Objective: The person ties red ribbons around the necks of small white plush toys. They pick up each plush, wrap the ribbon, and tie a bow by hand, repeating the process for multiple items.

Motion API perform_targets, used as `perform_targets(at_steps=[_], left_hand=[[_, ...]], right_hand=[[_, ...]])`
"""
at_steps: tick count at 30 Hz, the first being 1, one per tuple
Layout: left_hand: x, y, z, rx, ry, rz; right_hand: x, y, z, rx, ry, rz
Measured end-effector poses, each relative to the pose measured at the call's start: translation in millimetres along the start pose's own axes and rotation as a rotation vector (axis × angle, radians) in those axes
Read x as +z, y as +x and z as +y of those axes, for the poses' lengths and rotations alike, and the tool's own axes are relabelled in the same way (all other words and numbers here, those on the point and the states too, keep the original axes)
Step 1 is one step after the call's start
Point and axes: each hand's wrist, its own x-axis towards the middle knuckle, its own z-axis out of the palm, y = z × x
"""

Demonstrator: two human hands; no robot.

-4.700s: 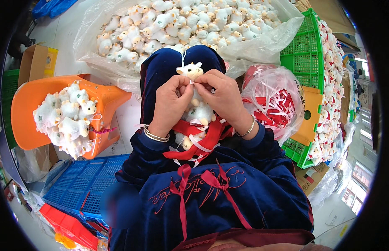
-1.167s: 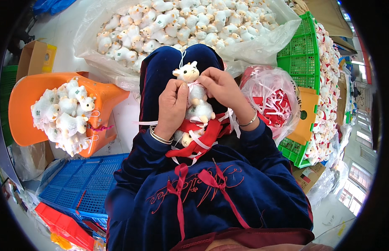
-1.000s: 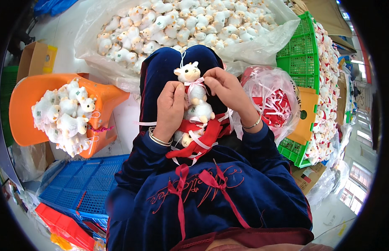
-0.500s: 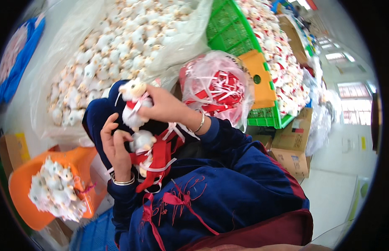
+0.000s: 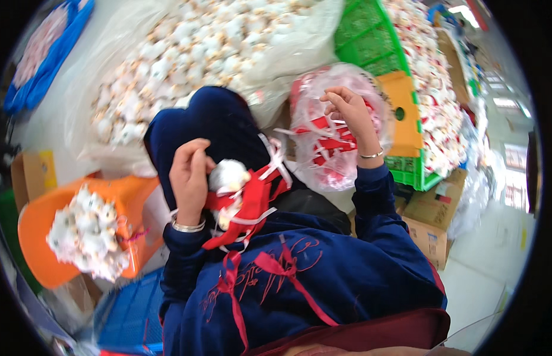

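My left hand (image 5: 190,178) is raised over my lap, its fingers loosely bent and nothing visible in them. Close beside it lies a small white plush toy (image 5: 230,176) with a tan face. Red fabric pieces with white ribbons (image 5: 252,202) spread across my lap next to the toy, partly covering another pale toy (image 5: 227,215). Off to the right, my right hand (image 5: 350,113) hovers above a clear plastic bag (image 5: 371,89); its fingers are apart and it appears to hold nothing. Inside the bag are more red pieces with white ribbons (image 5: 335,145).
A large plastic sheet (image 5: 80,89) holds a heap of white plush toys (image 5: 193,53) ahead. An orange chair (image 5: 35,228) at left carries more toys. On the right stand a green crate (image 5: 371,35) full of red-dressed toys, and cardboard boxes (image 5: 430,222). A blue crate (image 5: 124,320) sits lower left.
The dressed plush toy has left my right hand and I cannot make out where it is. That hand has swung right over the bag. My left hand's fingers have drawn closer together.
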Motion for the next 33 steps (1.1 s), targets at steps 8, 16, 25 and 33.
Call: perform_targets(at_steps=[8,16,25,33], left_hand=[[-11,-8,5,-0.041,0.021,-0.015],[-36,-17,41,-0.164,0.424,-0.295],[-29,-12,45,-0.008,0.560,-0.417],[-9,1,34,-0.045,0.627,-0.417]], right_hand=[[109,-7,-17,-0.157,-0.181,-0.447],[152,-35,-66,-0.372,-0.368,-0.751],[166,-89,-87,-0.552,-0.841,-1.218],[157,-60,-88,-0.359,-0.342,-0.967]])
